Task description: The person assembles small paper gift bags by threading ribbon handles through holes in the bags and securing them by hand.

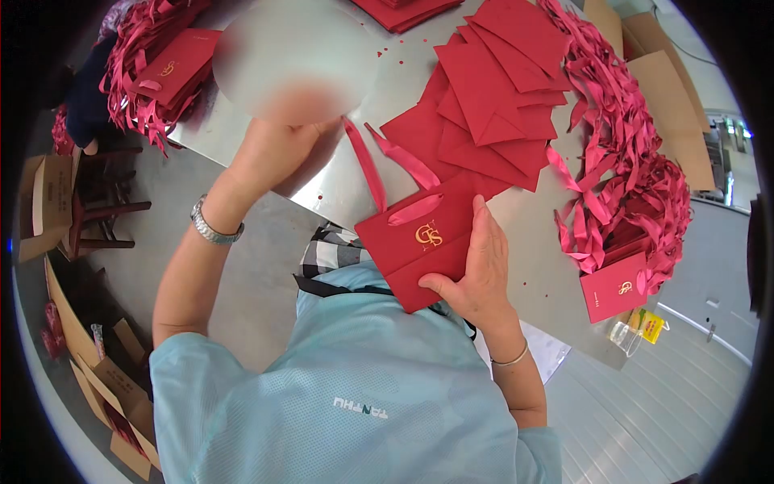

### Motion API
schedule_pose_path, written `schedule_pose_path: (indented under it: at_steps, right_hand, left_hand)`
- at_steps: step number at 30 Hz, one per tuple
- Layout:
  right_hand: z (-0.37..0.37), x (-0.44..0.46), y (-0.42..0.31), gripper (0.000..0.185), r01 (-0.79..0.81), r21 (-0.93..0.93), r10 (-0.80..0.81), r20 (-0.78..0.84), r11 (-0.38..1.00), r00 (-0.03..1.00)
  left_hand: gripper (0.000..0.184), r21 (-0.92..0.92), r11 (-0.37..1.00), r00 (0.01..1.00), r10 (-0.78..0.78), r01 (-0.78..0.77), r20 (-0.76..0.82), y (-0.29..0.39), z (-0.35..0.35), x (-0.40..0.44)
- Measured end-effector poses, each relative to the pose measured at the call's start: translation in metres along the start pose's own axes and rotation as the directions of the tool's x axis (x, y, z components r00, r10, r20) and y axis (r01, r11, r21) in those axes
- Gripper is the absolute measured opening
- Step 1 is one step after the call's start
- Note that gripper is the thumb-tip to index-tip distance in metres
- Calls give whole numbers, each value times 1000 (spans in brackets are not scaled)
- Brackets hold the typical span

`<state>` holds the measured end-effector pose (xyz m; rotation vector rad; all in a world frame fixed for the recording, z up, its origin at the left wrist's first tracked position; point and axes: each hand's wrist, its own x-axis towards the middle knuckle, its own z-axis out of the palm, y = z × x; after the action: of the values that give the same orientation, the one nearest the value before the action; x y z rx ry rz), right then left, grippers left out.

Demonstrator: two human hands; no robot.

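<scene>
A small red paper bag (421, 256) with a gold logo and pink-red ribbon handles lies tilted in front of my body. My right hand (476, 270) grips its right side, the thumb over the front and the other fingers along the edge. To the upper left, my left hand (278, 153), with a metal watch at the wrist, is closed at the end of one taut ribbon (364, 161). A blurred patch hides most of its fingers. The other ribbon (407, 161) stretches loose towards the pile behind.
Flat red envelope-like pieces (500, 89) are heaped on the metal table (540, 234). Ribboned bags (617, 169) are massed along the right, and another bundle (165, 68) is at the upper left. Cardboard boxes (113, 395) and a wooden stool (109, 202) stand left.
</scene>
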<state>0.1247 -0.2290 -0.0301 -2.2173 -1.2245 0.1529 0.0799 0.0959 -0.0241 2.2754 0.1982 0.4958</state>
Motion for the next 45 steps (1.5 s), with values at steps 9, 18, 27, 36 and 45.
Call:
schedule_pose_path:
  at_steps: [9,18,27,36,45]
  right_hand:
    - [-2,0,-1,112,-9,18,9,-28,1000,1000]
    - [-20,3,-8,85,17,92,-9,-81,996,997]
    - [-83,21,69,37,-329,83,324,-501,941,802]
    - [-89,68,119,11,-206,-295,102,-331,933,938]
    - [-81,1,58,7,-202,-458,97,-244,866,965]
  left_hand:
    - [18,-45,998,995,-37,33,-91,58,31,-55]
    - [23,61,998,997,-36,32,70,80,49,-76]
    - [22,-434,884,982,-120,172,145,91,5,-52]
    - [24,-317,948,974,108,-41,199,20,25,7]
    - [26,118,992,998,-43,38,45,-21,-12,14]
